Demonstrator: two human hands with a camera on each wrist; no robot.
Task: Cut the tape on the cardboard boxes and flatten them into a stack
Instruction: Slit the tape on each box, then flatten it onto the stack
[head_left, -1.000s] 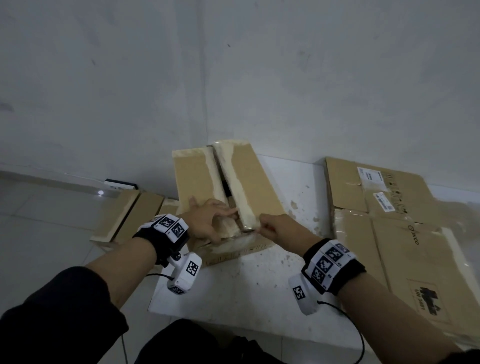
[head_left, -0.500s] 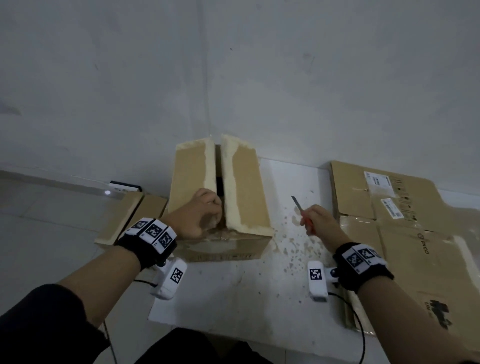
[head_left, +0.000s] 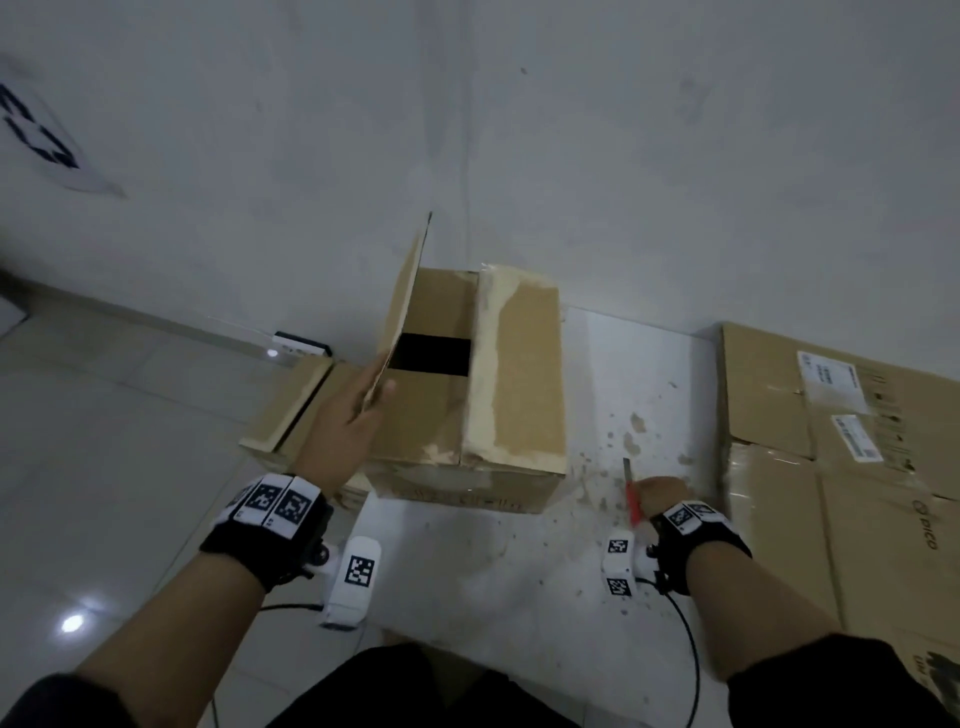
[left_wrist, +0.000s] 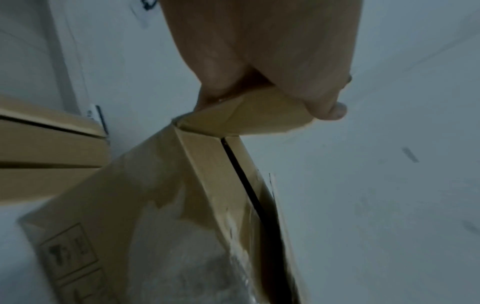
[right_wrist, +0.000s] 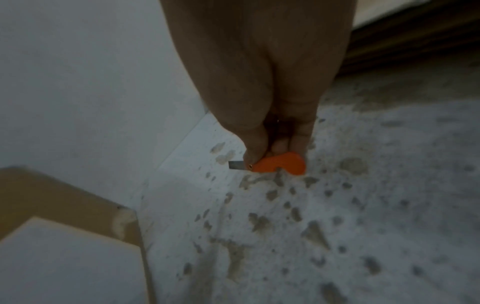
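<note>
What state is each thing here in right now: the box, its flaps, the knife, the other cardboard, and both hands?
Box: standing on the white board, top partly open.
Left flap: lifted upright.
Right flap: lying closed.
Left hand: pinching the left flap's corner.
Knife: blade out.
Right hand: gripping the knife, away from the box.
Flattened cardboard: lying flat at right.

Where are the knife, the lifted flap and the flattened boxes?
knife (right_wrist: 281, 164): right wrist view, orange handle.
lifted flap (head_left: 405, 306): head view, middle of its outer face.
flattened boxes (head_left: 831, 467): head view, top sheet.
</note>
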